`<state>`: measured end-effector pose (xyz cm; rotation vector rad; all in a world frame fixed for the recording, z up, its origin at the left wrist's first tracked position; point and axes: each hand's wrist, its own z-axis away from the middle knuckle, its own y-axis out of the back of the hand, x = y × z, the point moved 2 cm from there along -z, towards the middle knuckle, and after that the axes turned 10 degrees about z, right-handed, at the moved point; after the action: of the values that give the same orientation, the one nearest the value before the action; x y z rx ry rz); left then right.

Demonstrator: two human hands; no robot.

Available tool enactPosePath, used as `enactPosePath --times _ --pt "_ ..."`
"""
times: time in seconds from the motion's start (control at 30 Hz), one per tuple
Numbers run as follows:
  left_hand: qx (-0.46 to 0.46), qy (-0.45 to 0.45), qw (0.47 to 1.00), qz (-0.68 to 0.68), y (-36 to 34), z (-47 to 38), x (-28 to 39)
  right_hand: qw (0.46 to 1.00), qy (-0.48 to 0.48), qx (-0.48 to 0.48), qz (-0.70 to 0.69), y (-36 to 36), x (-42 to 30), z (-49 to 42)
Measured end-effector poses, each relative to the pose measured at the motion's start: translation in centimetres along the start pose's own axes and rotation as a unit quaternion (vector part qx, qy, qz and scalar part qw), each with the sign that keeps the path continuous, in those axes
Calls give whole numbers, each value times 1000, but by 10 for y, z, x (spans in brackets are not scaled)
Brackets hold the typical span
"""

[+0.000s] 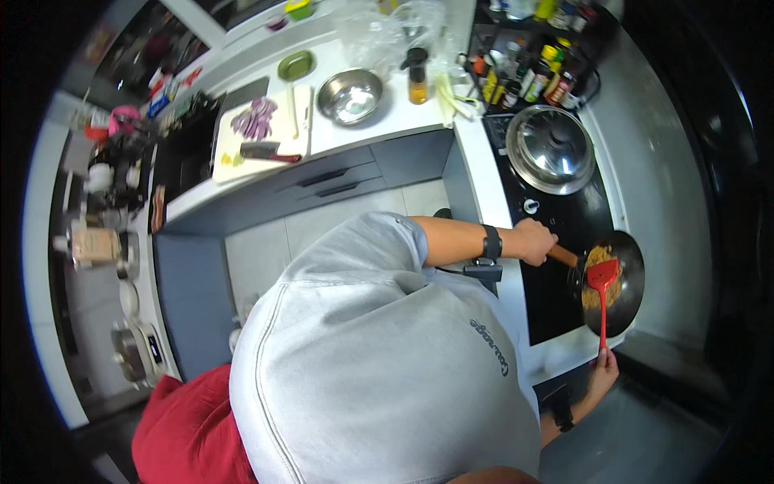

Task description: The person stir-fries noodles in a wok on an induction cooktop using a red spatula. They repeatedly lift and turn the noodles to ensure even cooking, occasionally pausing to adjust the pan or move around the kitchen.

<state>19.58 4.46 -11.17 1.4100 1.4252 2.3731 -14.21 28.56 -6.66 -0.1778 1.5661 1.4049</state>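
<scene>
My left hand grips the wooden handle of a dark wok at the right edge of the black cooktop. Below it in the picture, my right hand holds the end of a red slotted spatula. The spatula's blade lies over crumbly, yellowish-brown food inside the wok and hides part of it. What exactly the food is, I cannot tell. Both wrists carry black bands. Beyond my left hand, a steel pan with a domed lid sits on the same cooktop, near a control knob.
Seasoning bottles crowd a rack behind the lidded pan. On the counter are a steel bowl, an oil dispenser, spring onions, and a cutting board with sliced red onion and a cleaver.
</scene>
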Motion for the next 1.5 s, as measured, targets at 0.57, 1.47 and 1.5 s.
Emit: enactPosePath --times 0.57,1.47,1.5 --pt "27 -29 999 8 -13 -6 0 916 66 61 390 44 -75 -14" --pt "20 -28 999 21 -4 -2 2 916 1 -110 387 74 -140 -79" --pt "13 -25 999 31 -4 -2 2 917 -3 -114 382 75 -131 -88"
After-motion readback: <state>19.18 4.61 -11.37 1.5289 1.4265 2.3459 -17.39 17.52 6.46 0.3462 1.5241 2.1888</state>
